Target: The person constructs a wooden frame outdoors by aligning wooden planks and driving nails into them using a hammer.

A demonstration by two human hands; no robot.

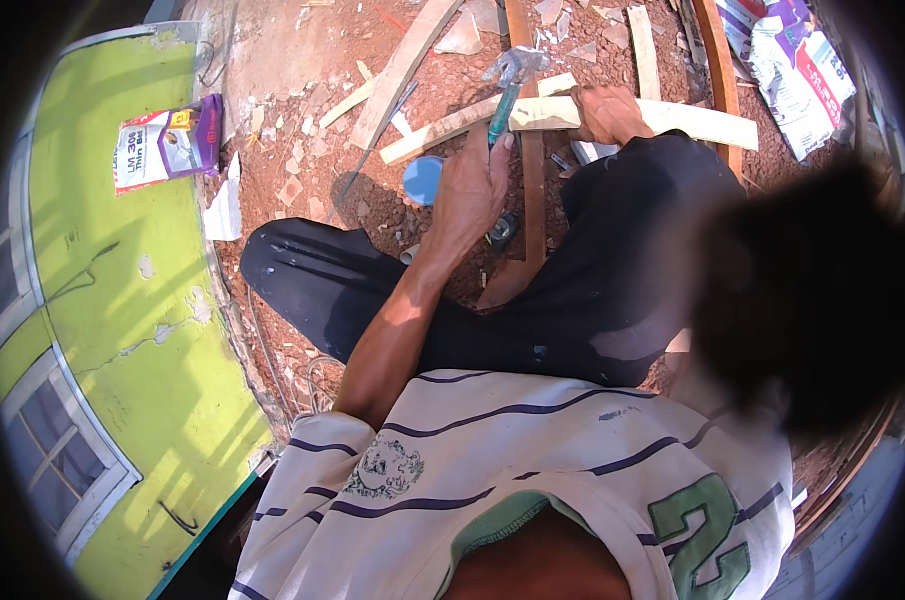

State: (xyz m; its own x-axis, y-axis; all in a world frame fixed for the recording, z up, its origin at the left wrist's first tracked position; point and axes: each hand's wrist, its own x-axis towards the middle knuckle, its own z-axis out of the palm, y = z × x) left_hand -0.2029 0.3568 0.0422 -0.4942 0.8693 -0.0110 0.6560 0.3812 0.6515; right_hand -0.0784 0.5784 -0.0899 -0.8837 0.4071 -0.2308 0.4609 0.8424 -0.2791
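Note:
My left hand [472,190] is closed around the teal handle of a hammer [504,100], whose metal head points up and away over the ground. My right hand [607,112] presses down on a pale wooden plank [692,122] that lies crosswise on the red earth in front of my black-trousered legs. The hammer head hangs just above the plank's left part. A darker wooden strip [532,190] runs under the plank toward my knees.
A round blue lid [422,180] lies next to my left hand. Loose wooden slats [402,70], tile shards and printed bags [797,75] litter the ground beyond. A yellow-green wall [122,300] with a small box [167,145] fills the left.

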